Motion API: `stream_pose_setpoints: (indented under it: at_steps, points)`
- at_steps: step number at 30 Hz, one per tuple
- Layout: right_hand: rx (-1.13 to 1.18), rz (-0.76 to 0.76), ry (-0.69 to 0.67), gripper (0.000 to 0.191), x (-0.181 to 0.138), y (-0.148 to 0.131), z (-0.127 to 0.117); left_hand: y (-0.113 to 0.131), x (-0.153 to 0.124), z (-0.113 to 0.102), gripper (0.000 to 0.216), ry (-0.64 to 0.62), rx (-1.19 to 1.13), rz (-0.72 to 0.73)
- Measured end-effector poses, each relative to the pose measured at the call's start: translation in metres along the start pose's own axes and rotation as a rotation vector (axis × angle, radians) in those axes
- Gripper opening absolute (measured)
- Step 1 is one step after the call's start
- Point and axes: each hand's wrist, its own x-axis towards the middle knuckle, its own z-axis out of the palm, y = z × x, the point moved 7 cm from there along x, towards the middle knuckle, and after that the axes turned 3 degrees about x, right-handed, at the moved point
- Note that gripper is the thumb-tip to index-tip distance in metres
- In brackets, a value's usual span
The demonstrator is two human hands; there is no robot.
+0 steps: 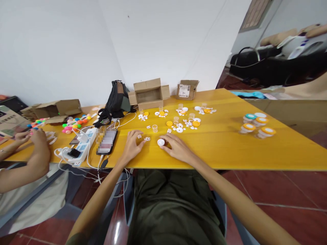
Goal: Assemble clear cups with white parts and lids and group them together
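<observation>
In the head view, my right hand [176, 147] pinches a small white round cap [160, 142] at the table's front part, thumb and index finger on its rim. My left hand [132, 145] rests on the table with thumb and fingers apart. Near its fingertips lie small white dice-like pieces with dark spots [147, 139]; whether it touches one is hard to tell. A clear plastic cup [155, 128] stands just beyond, between both hands. Behind it are more clear cups [176, 119], yellow toothed discs [196, 124], white discs [179, 130] and spotted pieces.
Several capped clear containers [265, 132] stand at the right on the yellow table [224, 146]. Cardboard boxes [149, 103] and a black backpack [116, 102] sit at the back. A phone [106, 142] and power strip [83, 149] with cables lie left, beside a co-worker's hands [38, 139].
</observation>
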Motion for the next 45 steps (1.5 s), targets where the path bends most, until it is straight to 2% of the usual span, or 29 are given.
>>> stream_pose_setpoints:
  at_steps: [7, 13, 18, 27, 30, 35, 38, 45]
  points:
    - [0.031, -0.021, -0.01, 0.029, -0.001, 0.001, 0.001, -0.016, 0.008, 0.004, 0.03, -0.123, 0.024, -0.012]
    - [0.05, -0.039, -0.034, 0.029, -0.002, -0.001, 0.001, -0.007, 0.016, 0.014, 0.01, -0.19, -0.018, 0.016]
    - [0.053, -0.009, -0.017, 0.036, -0.003, -0.001, 0.001, -0.007, 0.02, 0.02, 0.004, -0.18, -0.056, 0.006]
    - [0.068, 0.003, -0.029, 0.025, -0.002, -0.001, 0.001, -0.008, 0.017, 0.018, 0.004, -0.154, -0.081, 0.012]
    - [0.071, 0.002, -0.031, 0.024, -0.001, -0.001, 0.001, -0.011, 0.014, 0.015, 0.013, -0.143, -0.084, 0.009]
    - [0.09, 0.003, 0.002, 0.034, -0.003, 0.0, 0.0, -0.028, 0.008, 0.011, 0.031, -0.129, -0.051, -0.053]
    - [0.086, -0.018, -0.01, 0.029, -0.003, -0.001, 0.001, -0.033, 0.006, 0.01, 0.032, -0.12, -0.021, -0.087]
    - [0.055, 0.0, -0.012, 0.029, -0.003, 0.002, 0.002, -0.012, 0.012, 0.014, 0.02, -0.147, -0.01, 0.018]
